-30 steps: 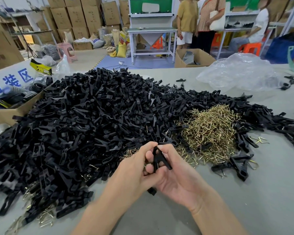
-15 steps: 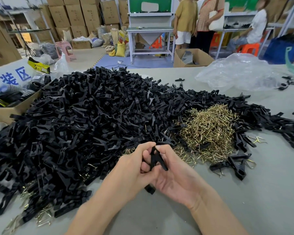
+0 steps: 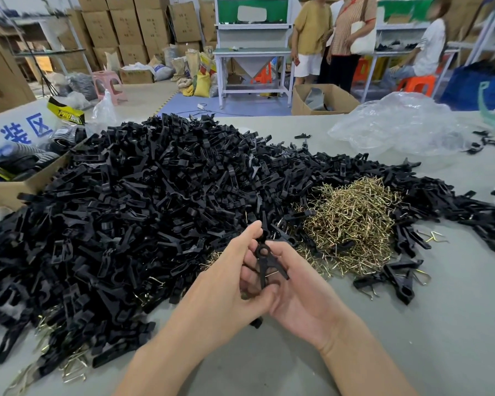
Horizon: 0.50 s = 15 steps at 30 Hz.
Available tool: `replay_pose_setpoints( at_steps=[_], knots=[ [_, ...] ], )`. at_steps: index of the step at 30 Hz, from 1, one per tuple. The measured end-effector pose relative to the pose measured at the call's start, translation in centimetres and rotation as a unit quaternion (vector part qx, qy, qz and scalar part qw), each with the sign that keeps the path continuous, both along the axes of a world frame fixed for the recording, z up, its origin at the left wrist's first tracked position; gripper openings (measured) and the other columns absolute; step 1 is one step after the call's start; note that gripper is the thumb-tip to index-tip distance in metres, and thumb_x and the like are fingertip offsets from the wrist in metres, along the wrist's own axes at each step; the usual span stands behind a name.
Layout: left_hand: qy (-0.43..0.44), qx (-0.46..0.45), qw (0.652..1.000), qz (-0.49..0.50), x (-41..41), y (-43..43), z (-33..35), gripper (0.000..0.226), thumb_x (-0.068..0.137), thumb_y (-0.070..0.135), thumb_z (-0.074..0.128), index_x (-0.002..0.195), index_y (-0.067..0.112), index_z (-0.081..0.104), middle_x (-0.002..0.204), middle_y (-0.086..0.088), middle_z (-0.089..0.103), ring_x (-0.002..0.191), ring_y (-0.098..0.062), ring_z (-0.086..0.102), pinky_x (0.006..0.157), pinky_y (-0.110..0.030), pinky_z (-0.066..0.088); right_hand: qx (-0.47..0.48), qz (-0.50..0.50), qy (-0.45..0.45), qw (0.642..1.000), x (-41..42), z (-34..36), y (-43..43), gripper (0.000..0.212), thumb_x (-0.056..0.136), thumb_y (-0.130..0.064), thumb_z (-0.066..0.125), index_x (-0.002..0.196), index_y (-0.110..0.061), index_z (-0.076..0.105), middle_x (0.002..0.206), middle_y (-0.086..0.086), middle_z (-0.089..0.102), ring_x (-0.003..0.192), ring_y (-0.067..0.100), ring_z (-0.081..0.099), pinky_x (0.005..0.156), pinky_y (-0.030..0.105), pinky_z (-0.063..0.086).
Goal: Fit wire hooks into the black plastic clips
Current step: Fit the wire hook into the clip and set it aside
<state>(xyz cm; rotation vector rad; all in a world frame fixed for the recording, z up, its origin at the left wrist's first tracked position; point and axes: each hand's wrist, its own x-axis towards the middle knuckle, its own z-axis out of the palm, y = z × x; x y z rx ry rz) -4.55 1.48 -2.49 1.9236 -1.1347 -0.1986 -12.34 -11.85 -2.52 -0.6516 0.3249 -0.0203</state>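
Centrally, low in the head view: one black plastic clip, held above the grey table between both hands, ring end up and two legs splayed downward. Its lower tip shows beneath the hands.

- Left hand: fingers curled round the clip from the left, thumb raised beside the ring end.
- Right hand: palm turned up and fingers curled in, pinching the clip from the right. Whether a wire hook already sits in this clip cannot be told.
- Pile of black plastic clips: very large, loose and tangled. It covers the left and middle of the table and reaches in a thinner band to the right edge.
- Heap of wire hooks: brass-coloured, just right of the hands, ringed by clips on its far and right sides.
- Fitted clips: a few lying right of the hands, at the near foot of the hook heap, with wire showing from them.
- Stray wire hook: lies on bare table, right of the heap.
- Clear plastic bag: crumpled, far right of the table.
- Cardboard box: at the left edge, touching the clip pile, with dark items inside.
- Background: stacked cartons, a white workbench, two people standing and one seated.
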Motion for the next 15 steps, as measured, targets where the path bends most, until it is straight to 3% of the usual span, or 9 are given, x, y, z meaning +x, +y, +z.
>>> replay_pose_setpoints(
  at_steps=[2,5,8,11,13,15],
  knots=[
    [-0.027,-0.002,1.000,0.002,0.0,0.1,-0.1,0.087,0.075,0.052,0.068,0.145,0.062,0.019,0.120,0.028,0.053,0.103,0.005,0.062,0.085,-0.027,0.057,-0.006,-0.005,-0.003,1.000,0.1,-0.1,-0.1,0.021,0.094,-0.028,0.061,0.107,-0.014,0.072,0.099,0.007,0.073,0.086,0.023,0.071,0.086,0.036,0.059],
    [-0.070,-0.028,0.997,0.022,0.2,0.1,-0.3,0.077,0.079,0.055,0.064,0.144,0.061,0.023,0.128,0.033,0.050,0.109,0.011,0.058,0.087,-0.013,0.052,0.005,-0.029,-0.026,0.999,0.2,-0.2,-0.1,0.027,0.096,-0.029,0.058,0.110,-0.010,0.071,0.104,0.013,0.073,0.081,0.025,0.074,0.080,0.037,0.062],
    [-0.055,-0.103,0.991,0.061,0.4,0.0,-0.3,0.051,0.092,0.051,0.060,0.139,0.052,0.040,0.126,0.027,0.056,0.110,0.003,0.062,0.085,-0.012,0.050,-0.014,-0.069,-0.037,0.997,0.2,0.0,-0.1,0.032,0.104,-0.035,0.047,0.114,-0.012,0.066,0.102,0.011,0.071,0.092,0.027,0.072,0.086,0.038,0.060],
    [-0.035,-0.150,0.983,0.095,-0.1,-0.7,0.2,0.028,0.096,0.051,0.053,0.124,0.050,0.050,0.116,0.022,0.060,0.106,-0.003,0.064,0.079,-0.012,0.051,-0.101,-0.159,-0.030,0.982,0.1,0.1,-0.1,0.031,0.104,-0.034,0.047,0.112,-0.014,0.069,0.095,0.007,0.069,0.096,0.026,0.071,0.096,0.047,0.057],
    [-0.026,-0.128,0.989,0.073,-1.3,-1.8,0.6,0.031,0.092,0.055,0.055,0.121,0.046,0.054,0.112,0.022,0.060,0.103,-0.002,0.063,0.075,-0.012,0.051,-0.161,-0.204,-0.031,0.965,-0.7,0.6,-0.3,0.030,0.095,-0.038,0.055,0.105,-0.018,0.075,0.098,0.009,0.071,0.100,0.033,0.069,0.101,0.055,0.052],
    [-0.050,-0.100,0.993,0.035,-2.9,-3.6,1.0,0.039,0.087,0.047,0.062,0.123,0.033,0.060,0.111,0.021,0.058,0.103,0.001,0.061,0.079,-0.013,0.050,-0.195,-0.241,-0.041,0.950,-2.4,1.1,-0.7,0.032,0.087,-0.043,0.060,0.103,-0.021,0.077,0.103,0.012,0.071,0.097,0.034,0.065,0.100,0.055,0.052]
  ],
)
